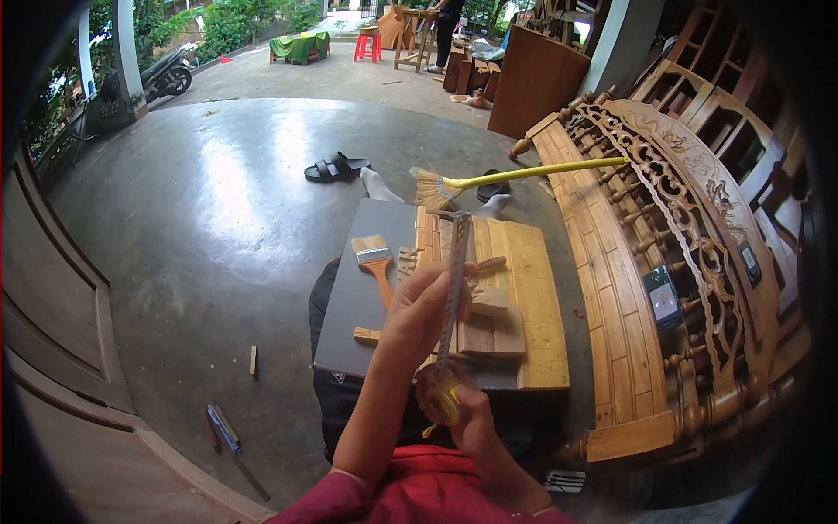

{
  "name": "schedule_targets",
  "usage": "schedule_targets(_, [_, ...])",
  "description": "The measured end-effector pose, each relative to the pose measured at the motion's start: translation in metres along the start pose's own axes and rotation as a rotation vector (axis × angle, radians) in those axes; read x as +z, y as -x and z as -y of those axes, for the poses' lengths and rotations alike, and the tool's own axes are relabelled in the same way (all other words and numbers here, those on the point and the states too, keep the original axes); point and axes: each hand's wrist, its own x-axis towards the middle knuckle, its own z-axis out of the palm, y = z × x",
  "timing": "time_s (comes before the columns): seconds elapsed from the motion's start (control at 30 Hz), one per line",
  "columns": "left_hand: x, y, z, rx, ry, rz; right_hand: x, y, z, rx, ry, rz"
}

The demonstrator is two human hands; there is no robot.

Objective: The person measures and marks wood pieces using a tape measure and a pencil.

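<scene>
My right hand (471, 409) is wrapped round the yellow case of a tape measure (446, 399) near my lap. From the case its blade (452, 301) runs away from me, and my left hand (421, 307) pinches it partway along. The blade's far end lies over small wooden pieces (427, 231) on a grey board (342, 325). Under and beside my hands are a wooden block (497, 327) and a yellowish wooden plank (537, 306). A paintbrush (375, 262) with an orange handle lies left of them, next to a short wood strip (367, 335).
A carved wooden bench (611, 314) stands at the right with a phone (662, 297) on it. Ahead lie a broom (524, 175) and a black sandal (336, 167). Pens (223, 428) and a wood scrap (253, 361) are on the floor. Another person (447, 31) stands far back.
</scene>
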Motion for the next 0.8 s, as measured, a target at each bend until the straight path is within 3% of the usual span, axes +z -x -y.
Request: schedule_targets(0.8, [-0.0001, 0.0001, -0.0005, 0.011, -0.039, 0.024, 0.0014, 0.0020, 0.0010, 0.068, 0.000, 0.023])
